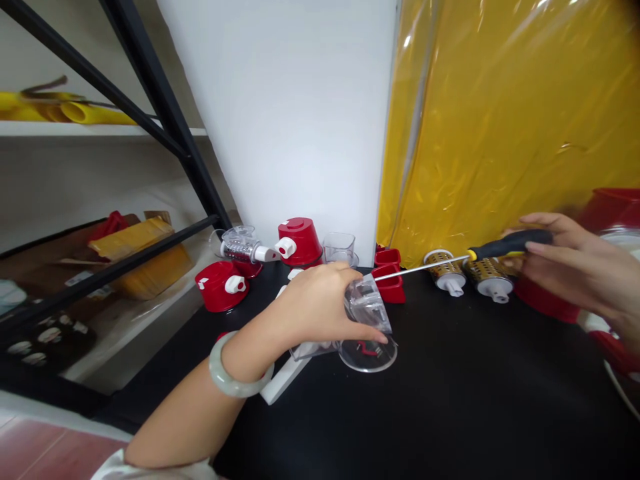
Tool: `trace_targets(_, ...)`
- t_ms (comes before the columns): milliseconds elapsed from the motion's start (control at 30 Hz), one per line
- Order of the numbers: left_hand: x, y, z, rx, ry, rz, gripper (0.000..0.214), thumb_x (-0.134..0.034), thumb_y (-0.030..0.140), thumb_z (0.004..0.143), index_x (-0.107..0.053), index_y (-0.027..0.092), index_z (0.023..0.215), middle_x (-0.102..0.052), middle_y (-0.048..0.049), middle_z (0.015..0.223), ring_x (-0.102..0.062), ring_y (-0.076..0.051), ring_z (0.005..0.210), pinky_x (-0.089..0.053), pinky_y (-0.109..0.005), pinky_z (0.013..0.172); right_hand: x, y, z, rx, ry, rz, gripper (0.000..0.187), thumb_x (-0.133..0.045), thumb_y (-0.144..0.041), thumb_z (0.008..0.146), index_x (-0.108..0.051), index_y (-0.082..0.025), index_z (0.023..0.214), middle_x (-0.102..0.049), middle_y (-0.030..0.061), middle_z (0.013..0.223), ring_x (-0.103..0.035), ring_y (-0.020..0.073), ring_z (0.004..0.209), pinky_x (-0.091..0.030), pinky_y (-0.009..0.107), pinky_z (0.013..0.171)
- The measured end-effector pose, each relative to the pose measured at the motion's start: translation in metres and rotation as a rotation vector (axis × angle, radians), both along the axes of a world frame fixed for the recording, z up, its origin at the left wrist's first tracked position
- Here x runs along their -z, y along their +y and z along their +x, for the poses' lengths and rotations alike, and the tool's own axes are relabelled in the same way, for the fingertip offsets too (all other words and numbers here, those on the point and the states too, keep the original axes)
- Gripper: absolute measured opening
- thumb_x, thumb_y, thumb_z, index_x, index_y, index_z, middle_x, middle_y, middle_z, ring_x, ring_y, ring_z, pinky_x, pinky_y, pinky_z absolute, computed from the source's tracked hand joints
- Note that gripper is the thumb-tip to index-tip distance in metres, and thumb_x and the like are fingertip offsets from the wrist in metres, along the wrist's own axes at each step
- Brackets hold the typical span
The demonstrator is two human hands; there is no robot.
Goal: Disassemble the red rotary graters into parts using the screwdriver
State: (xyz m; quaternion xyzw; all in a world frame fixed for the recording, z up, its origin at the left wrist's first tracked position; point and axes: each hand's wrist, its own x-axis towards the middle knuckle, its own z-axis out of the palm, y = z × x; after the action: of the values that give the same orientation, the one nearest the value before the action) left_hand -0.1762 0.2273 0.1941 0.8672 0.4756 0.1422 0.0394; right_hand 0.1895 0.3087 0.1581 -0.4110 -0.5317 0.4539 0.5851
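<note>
The left hand (pixel 320 303) grips a clear plastic housing (pixel 367 320) on the black table (pixel 475 400); the right hand (pixel 570 267) holds a screwdriver (pixel 500 248) far right.

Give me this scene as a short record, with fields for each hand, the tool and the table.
Left hand: grips the clear plastic housing on the black table; pale bracelet at the wrist
Right hand: holds a screwdriver by its black handle
Tool: shaft points left, tip at the housing's top; contact unclear
Behind: red plastic parts, two metal grater drums
Backdrop: white wall, yellow sheet
</note>
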Motion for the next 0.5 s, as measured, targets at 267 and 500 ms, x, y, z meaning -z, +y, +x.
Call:
trace_targets(267,0.0,0.0,0.001,0.034,-0.009,-0.016,0.075,-0.076,0.076,0.064,-0.072,0.02,0.113,-0.07,-0.0105,0.106,-0.068,-0.03,0.097,-0.055,-0.04,0.082,0.008,0.011,0.005,0.065,-0.279,-0.104,0.058,-0.058,-0.078,0.08,-0.068,-0.022,0.092,-0.066,0.007,0.069,-0.058,0.0187,0.058,-0.051,0.032,0.056)
trace_targets(500,0.002,0.0,0.001,0.051,-0.032,-0.009,0.078,-0.076,0.076,0.064,-0.07,0.018,0.116,-0.071,-0.01,0.107,-0.068,-0.03,0.098,-0.055,-0.04,0.085,0.003,0.006,-0.002,0.023,0.046,-0.037,0.046,-0.092,-0.038,0.055,-0.067,-0.026,0.092,-0.066,-0.0012,0.083,-0.061,0.0129,0.071,-0.053,0.022,0.062)
